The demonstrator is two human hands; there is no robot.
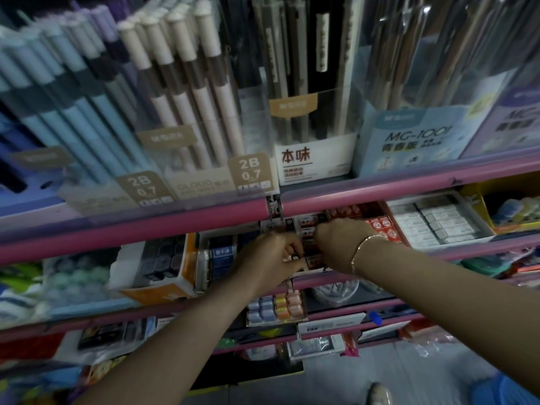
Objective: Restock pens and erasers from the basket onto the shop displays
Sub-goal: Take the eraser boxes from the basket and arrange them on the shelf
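On the second pink shelf down, both hands meet at an open box of small erasers (309, 226) with dark and red wrappers, just under the pink shelf rail (146, 229). Left hand (271, 258) has fingers curled in, pinching small erasers at the box's near left edge; exact count too blurred to tell. Right hand (339, 238) is curled knuckles-up over the box's right part, fingertips hidden inside, so grip on an eraser cannot be told for sure. Thin bracelet (365, 247) sits on the right wrist. Right of that box lies a red-printed box (380, 226), then a tray of white erasers (438, 223), then a yellow box (496, 206) at far right. Left of the hands stands a box of dark blue erasers (222, 255) and an orange-and-white carton (163, 264) with black blocks. Top shelf holds clear pen displays: light blue pens (73, 118), cream-and-brown pens (187, 83), black pens (304, 68), and a blue MG-1001 carton (415, 141). Lower shelf, near, holds pastel correction-tape-like rolls (274, 308). Basket not seen, unless the blue shape at bottom right is it; cannot tell.
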